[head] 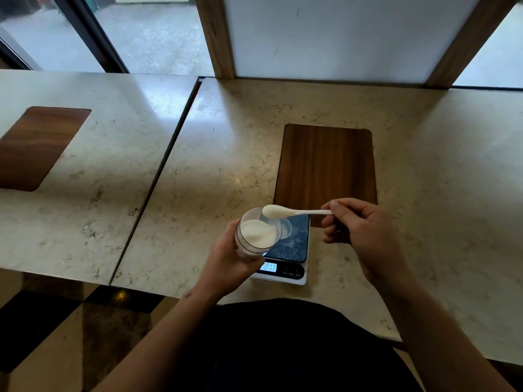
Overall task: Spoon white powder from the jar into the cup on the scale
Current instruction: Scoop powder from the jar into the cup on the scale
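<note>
My left hand (pixel 230 263) grips a clear glass jar (pixel 256 236) of white powder, tilted toward me over the left part of the scale (pixel 294 247). My right hand (pixel 359 224) pinches the handle end of a white spoon (pixel 294 212). Its bowl, heaped with powder, hovers above the jar's far rim. A small clear cup (pixel 286 229) stands on the dark scale platform just behind the jar, partly hidden by it. The scale's lit display (pixel 268 267) faces me; its digits are unreadable.
The scale sits on a marble counter (pixel 220 142) near its front edge. A dark wooden inlay (pixel 327 162) lies just behind the scale, another (pixel 36 145) on the neighbouring counter at left. A wood-framed white panel (pixel 334 38) rises at the back.
</note>
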